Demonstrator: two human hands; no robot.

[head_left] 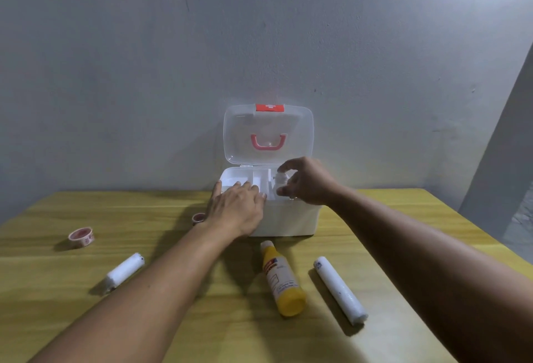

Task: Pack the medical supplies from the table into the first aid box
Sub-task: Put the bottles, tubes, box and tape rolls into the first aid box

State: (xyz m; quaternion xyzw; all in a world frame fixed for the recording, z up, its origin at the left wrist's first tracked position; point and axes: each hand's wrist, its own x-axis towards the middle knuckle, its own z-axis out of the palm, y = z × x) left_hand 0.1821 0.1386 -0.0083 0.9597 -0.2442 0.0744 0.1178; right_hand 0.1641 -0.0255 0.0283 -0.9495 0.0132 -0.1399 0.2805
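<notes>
The white first aid box (288,222) stands at the table's far edge, its clear lid (268,134) with a red handle raised against the wall. My left hand (236,208) lies flat on the box's front left rim, fingers apart. My right hand (308,182) holds a small clear bottle (280,182) with a white cap, upright over the right compartment of the inner tray. A yellow bottle (284,279) lies on its side in front of the box. White bandage rolls lie to the left (125,273) and right (340,290).
Two small pink tape rolls sit on the yellow-green table (403,218): one at far left (81,237), one (198,217) partly hidden behind my left wrist. A grey wall rises directly behind the box. The table's right edge runs diagonally near my right forearm.
</notes>
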